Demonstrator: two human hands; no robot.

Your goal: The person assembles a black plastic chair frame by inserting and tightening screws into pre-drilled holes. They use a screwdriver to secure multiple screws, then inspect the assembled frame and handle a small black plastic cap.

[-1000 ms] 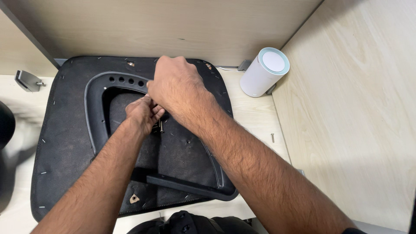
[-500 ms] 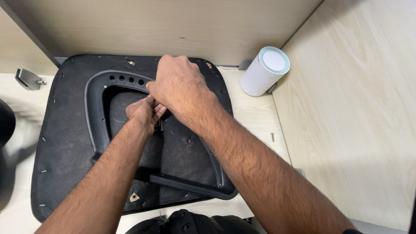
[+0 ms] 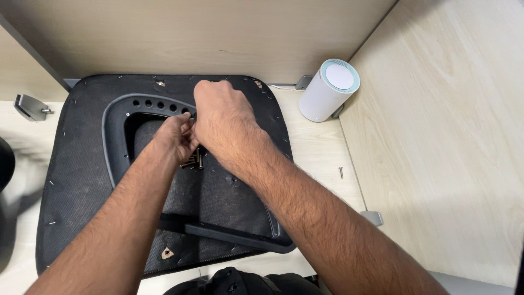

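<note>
Over the middle of the upturned seat (image 3: 71,180) my two hands met, and that was where everything was happening. The seat lay underside up on the floor (image 3: 322,158), so its black frame (image 3: 117,117) and the row of holes along the frame's top faced me and were easy to reach. My left hand (image 3: 174,139) was curled in, fingertips pinched together at the frame's inner edge, seemingly on something small, though I could not tell what it was. My right hand (image 3: 224,117) was closed in a loose fist right above it, knuckles up, touching the left one; whatever it gripped was hidden under the palm. Just below both hands a few dark screws (image 3: 194,161) lay on the fabric, kept close so I need not reach far.

Room was tight at the top: the seat's far edge sat against the wooden panel (image 3: 191,33). To the right, a white cylinder (image 3: 327,90) stood just off the seat's corner, near the other panel (image 3: 447,136), and a lone screw (image 3: 341,172) lay on the bare floor between seat and panel. A metal bracket (image 3: 30,106) sat off the left corner. Down near me a bar (image 3: 229,235) crossed the seat's lower part, and my forearms came in over it.
</note>
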